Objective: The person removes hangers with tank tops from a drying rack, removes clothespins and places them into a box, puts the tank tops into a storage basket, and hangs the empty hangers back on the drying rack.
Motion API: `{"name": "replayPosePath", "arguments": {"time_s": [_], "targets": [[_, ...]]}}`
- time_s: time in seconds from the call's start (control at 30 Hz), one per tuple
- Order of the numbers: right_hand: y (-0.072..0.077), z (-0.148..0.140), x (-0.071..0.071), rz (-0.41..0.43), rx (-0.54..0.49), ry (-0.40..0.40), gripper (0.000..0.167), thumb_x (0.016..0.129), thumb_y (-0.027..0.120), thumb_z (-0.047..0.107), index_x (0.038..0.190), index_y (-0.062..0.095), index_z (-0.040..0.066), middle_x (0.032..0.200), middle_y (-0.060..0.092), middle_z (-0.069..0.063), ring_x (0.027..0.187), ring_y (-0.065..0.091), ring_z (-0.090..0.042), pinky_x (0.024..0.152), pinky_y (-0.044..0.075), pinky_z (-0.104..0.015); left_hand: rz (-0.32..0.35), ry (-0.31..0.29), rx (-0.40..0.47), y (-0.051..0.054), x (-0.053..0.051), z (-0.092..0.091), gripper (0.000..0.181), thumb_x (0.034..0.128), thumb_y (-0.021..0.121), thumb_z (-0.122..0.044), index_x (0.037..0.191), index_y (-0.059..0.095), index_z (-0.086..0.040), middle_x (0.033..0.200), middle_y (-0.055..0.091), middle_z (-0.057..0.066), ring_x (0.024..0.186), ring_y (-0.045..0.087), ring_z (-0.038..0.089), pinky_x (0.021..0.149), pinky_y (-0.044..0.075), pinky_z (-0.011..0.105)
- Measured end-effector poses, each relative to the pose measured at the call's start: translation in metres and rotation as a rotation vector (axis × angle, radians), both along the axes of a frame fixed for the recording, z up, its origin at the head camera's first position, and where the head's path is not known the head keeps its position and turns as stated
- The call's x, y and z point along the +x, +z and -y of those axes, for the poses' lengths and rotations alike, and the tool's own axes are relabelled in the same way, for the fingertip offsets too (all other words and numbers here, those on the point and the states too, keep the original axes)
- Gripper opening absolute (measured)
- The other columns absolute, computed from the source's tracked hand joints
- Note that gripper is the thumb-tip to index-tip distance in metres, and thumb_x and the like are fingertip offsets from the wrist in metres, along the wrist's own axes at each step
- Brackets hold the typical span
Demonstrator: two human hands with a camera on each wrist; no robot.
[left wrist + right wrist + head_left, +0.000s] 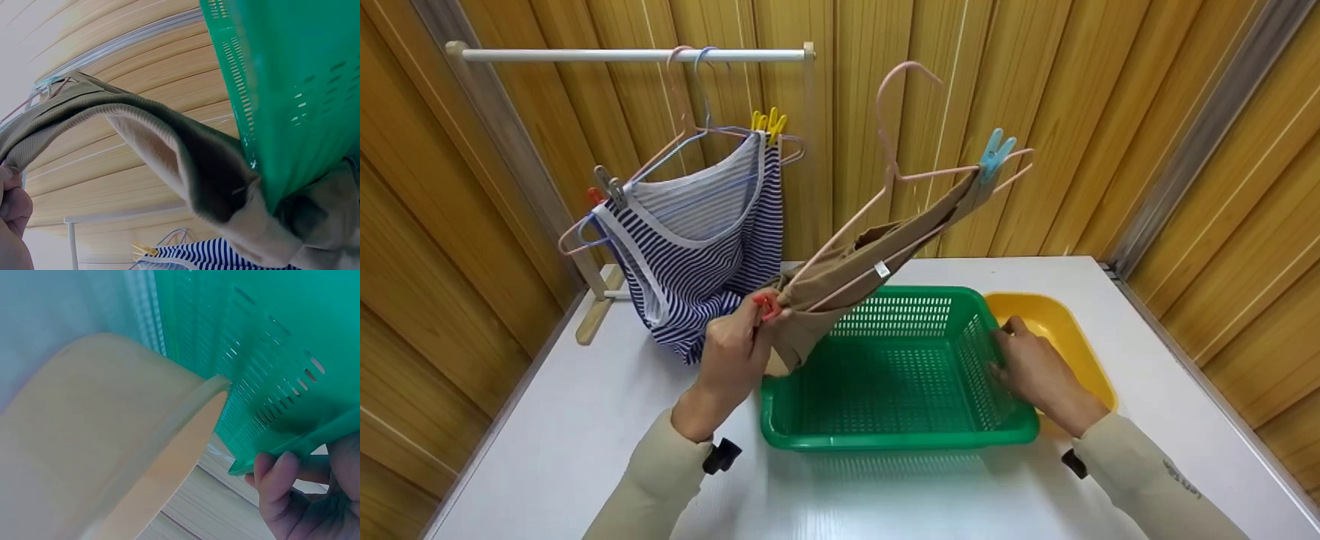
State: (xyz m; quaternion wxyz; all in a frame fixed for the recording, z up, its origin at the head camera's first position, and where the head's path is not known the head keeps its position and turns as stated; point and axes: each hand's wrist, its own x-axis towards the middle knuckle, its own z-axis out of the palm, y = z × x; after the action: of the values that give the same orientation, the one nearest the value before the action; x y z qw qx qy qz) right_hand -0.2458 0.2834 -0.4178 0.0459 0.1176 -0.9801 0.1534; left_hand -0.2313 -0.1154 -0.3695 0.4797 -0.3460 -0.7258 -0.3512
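My left hand (727, 356) grips the low left end of a pink hanger (936, 174), next to a red clothespin (767, 306). A brown garment with a ribbed waistband (152, 109) and a small white tag hangs from it, tilted up to the right. A blue clothespin (996, 156) pins its other end. The garment's lower part hangs over the back left of a green basket (900, 441). My right hand (1039, 367) pinches this basket's right rim, fingers and thumb on either side in the right wrist view. The basket's visible floor is bare.
A yellow basin (1084, 360) stands just right of the basket. At the back left, a rack (585, 55) carries pink and blue hangers with a striped tank top (697, 262), held by yellow and grey clothespins. Wood-patterned walls (1050, 112) enclose the white table (547, 450).
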Motion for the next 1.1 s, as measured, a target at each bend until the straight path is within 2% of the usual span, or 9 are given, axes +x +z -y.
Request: {"name": "replayPosePath", "arguments": {"time_s": [0.13,0.33,0.47,0.67,0.97,1.1], "targets": [[0.002,0.000,-0.001,-0.007,0.000,0.014,0.044,0.086,0.075,0.010,0.125,0.060,-0.005,0.121,0.056,-0.024,0.093,0.065,-0.034,0.076,0.058,-0.049,-0.010,0.022,0.032,0.009,-0.002,0.003,0.039,0.1021,0.046,-0.031,0.101,0.059,0.006,0.077,0.066,0.014,0.050,0.056,0.017,0.051,0.051,0.026],[0.002,0.003,-0.001,-0.020,-0.017,0.014,0.042,0.086,0.075,0.009,0.123,0.062,-0.005,0.118,0.057,-0.022,0.091,0.064,-0.031,0.079,0.057,-0.049,-0.003,0.043,0.073,0.019,-0.004,0.006,0.042,0.1014,0.046,-0.034,0.101,0.059,0.006,0.070,0.061,0.013,0.050,0.053,0.018,0.051,0.052,0.028],[0.002,0.004,-0.001,-0.029,-0.021,-0.007,0.042,0.086,0.074,0.009,0.123,0.061,-0.006,0.117,0.056,-0.023,0.090,0.064,-0.032,0.079,0.057,-0.050,-0.016,0.068,0.095,0.022,-0.006,0.007,0.043,0.1009,0.046,-0.035,0.099,0.059,0.006,0.068,0.060,0.013,0.049,0.053,0.019,0.050,0.051,0.030],[-0.001,0.003,0.001,-0.033,-0.024,-0.030,0.047,0.088,0.072,0.011,0.128,0.057,-0.008,0.106,0.067,-0.025,0.077,0.067,-0.024,0.070,0.059,-0.046,-0.034,0.133,0.131,0.024,-0.008,0.009,0.047,0.1006,0.045,-0.040,0.094,0.057,0.005,0.065,0.057,0.013,0.049,0.053,0.022,0.049,0.050,0.033],[-0.004,0.002,0.003,-0.035,-0.051,-0.024,0.046,0.092,0.066,0.010,0.132,0.053,-0.008,0.096,0.070,-0.023,0.067,0.067,-0.018,0.062,0.059,-0.038,-0.010,0.118,0.136,0.028,-0.008,0.008,0.047,0.1000,0.046,-0.040,0.095,0.058,0.005,0.066,0.058,0.013,0.050,0.056,0.022,0.051,0.052,0.031],[-0.004,0.002,0.003,-0.026,-0.066,-0.040,0.046,0.093,0.064,0.009,0.134,0.052,-0.009,0.093,0.069,-0.022,0.064,0.066,-0.018,0.059,0.059,-0.035,-0.025,0.163,0.162,0.033,-0.008,0.008,0.050,0.1000,0.045,-0.042,0.093,0.057,0.006,0.064,0.058,0.015,0.049,0.056,0.025,0.050,0.051,0.033]]}}
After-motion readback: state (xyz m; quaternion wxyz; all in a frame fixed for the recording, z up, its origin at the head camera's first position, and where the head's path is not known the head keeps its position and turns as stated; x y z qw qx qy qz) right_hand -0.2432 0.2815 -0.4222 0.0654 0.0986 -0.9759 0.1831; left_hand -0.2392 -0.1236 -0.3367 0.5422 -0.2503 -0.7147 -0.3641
